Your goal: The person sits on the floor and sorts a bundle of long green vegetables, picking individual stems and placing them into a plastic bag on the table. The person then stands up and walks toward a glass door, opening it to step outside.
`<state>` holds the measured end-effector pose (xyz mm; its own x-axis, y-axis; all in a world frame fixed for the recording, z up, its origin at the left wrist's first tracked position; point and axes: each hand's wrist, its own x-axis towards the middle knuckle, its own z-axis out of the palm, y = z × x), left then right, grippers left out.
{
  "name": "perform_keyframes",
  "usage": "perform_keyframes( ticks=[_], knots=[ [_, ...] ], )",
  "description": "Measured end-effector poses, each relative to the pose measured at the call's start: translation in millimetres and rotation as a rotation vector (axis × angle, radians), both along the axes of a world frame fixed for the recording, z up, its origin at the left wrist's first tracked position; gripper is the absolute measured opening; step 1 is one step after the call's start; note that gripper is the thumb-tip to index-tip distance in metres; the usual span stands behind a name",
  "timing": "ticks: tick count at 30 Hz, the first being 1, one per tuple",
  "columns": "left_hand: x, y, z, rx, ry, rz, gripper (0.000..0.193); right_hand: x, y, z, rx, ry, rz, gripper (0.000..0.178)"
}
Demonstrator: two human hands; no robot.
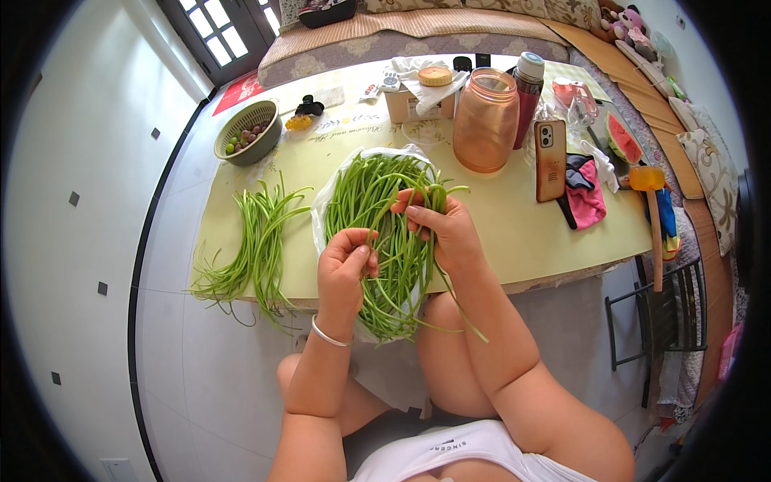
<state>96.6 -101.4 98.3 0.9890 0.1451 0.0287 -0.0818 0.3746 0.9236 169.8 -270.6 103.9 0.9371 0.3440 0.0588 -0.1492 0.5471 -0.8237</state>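
A big heap of long, thin green vegetable stems (389, 301), much like garlic scapes, lies in an opened white plastic bag (320, 210) at the table's front edge. Over the heap, my right hand (451, 233) is closed round a few stems, whose ends stick out past the fingers and hang below. My left hand (345, 269), with a silver bangle at the wrist, is closed in a pinch just left of it. A thin stem seems to be between its fingertips. Left of the bag, a smaller bunch of green stems (263, 241) lies on the table, its thin ends overhanging the edge.
On the yellow-topped table (498, 241) stand a basket of grapes (265, 140), a large orange plastic jar (485, 120), a dark red flask (526, 88) and an upright phone (550, 161). Pink-and-black cloth (586, 193) and watermelon (622, 138) are at right. A folding chair (662, 313) stands beside the table.
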Motion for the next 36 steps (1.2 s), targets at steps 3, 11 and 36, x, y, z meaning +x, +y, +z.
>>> perform_keyframes(
  ticks=[3,11,36],
  knots=[
    [-3,-7,8,0.055,-0.004,0.044,0.018,1,-4,-1,0.029,0.001,0.044,0.029],
    [-9,-20,9,0.389,-0.063,0.062,0.014,-2,0,-1,-0.022,0.001,0.214,0.018],
    [-9,-21,-2,1.319,-0.269,0.028,0.019,12,-8,-13,0.121,0.119,-0.274,0.012]
  ],
)
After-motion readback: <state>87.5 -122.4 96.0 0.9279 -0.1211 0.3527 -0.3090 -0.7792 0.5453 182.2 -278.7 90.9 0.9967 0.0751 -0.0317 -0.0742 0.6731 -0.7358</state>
